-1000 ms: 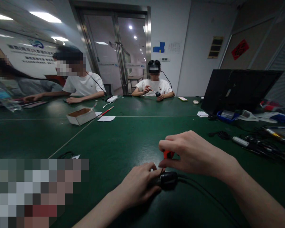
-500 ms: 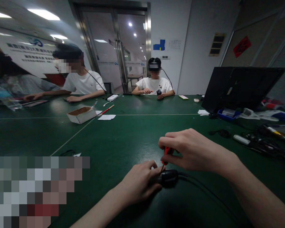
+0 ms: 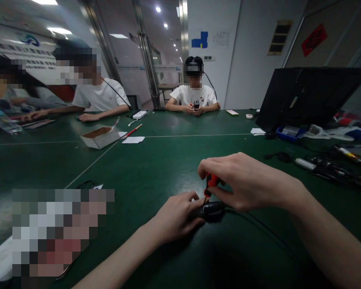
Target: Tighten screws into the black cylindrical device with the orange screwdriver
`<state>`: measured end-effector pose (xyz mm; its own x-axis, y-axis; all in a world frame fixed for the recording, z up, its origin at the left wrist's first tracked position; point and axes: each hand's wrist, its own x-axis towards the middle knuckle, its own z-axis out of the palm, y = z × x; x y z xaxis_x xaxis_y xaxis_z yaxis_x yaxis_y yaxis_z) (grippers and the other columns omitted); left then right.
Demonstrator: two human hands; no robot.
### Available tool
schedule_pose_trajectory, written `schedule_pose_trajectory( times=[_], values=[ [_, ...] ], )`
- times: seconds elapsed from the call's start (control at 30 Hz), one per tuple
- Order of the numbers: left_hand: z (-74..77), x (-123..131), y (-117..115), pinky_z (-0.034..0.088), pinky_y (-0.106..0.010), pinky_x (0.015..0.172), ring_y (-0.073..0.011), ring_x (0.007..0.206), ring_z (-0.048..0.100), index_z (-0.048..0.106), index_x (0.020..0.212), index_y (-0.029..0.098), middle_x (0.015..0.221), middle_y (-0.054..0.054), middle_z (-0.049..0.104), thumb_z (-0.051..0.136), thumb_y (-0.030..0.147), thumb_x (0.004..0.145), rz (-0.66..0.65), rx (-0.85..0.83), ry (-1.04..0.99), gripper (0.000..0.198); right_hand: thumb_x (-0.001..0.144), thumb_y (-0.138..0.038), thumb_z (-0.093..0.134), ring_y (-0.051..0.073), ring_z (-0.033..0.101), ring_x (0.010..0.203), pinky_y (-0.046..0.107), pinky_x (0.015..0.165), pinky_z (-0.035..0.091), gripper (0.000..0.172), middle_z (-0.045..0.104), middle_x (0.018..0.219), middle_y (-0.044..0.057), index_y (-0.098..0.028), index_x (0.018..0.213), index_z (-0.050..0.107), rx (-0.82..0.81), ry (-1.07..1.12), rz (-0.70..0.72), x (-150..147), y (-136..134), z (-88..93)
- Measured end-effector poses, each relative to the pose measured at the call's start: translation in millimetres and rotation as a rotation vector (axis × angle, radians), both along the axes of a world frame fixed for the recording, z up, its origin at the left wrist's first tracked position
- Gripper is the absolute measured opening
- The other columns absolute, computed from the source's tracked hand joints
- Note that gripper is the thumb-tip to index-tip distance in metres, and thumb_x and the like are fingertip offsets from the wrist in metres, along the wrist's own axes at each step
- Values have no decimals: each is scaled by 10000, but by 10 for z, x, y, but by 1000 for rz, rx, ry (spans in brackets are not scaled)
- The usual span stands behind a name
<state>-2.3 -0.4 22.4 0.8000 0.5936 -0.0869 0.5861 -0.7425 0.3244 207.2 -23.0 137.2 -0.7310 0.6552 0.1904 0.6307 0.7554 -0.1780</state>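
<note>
Lying on the green tabletop (image 3: pixel 156 172) is a black cylindrical device (image 3: pixel 214 212) with a thin black cable (image 3: pixel 258 222) running off to the right. My left hand (image 3: pixel 179 212) is closed around its left end and steadies it against the table. Above it, my right hand (image 3: pixel 236 178) grips a red-and-black screwdriver (image 3: pixel 211 181) by the handle. The shaft points down, its tip at the device beside my left fingertips; whether it sits in a screw is too small to tell.
An open cardboard box (image 3: pixel 100 138), a red pencil (image 3: pixel 134 131) and paper (image 3: pixel 133 140) lie ahead left. To the right stand a monitor (image 3: pixel 309 100), a blue tray (image 3: pixel 290 134) and tangled cables (image 3: pixel 345 168). Co-workers sit across and at left; a blurred-out patch covers the lower left.
The whole view has shifted upward slightly. My right fingers have changed their hold, showing more of the screwdriver handle. The left hand stays on the device. The person opposite has brought their hands together.
</note>
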Motion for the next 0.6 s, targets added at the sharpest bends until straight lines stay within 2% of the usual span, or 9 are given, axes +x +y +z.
schedule_pose_trajectory(
  times=[0.1,0.27,0.43,0.6],
  values=[
    [-45,-11,13,499,-387,862,-270,1007,602,491,1338,294,1208,-80,561,579,300,908,-6,27,-6,438,901,-226,553,105,493,658,245,584,312,79,601,829,-20,-207,965,511,69,-17,1,12,44,-34],
    [-72,-15,21,497,-410,870,-275,1010,605,475,1355,290,1223,-83,560,553,319,928,-25,49,-7,435,901,-350,605,99,470,612,250,563,282,164,565,732,-34,-206,869,533,142,-43,16,37,80,-59],
    [-73,3,29,513,-362,810,-255,957,610,521,1303,248,1189,-92,562,560,309,919,-35,65,8,390,856,-264,599,114,505,686,250,589,332,122,601,858,0,-182,922,538,83,-13,12,42,38,-37],
    [-106,7,45,518,-354,798,-251,949,610,527,1305,234,1182,-101,566,562,299,921,-61,92,-15,391,817,-183,574,120,498,673,251,581,338,192,609,870,19,-159,1004,534,51,-12,12,37,33,-41]
  ],
)
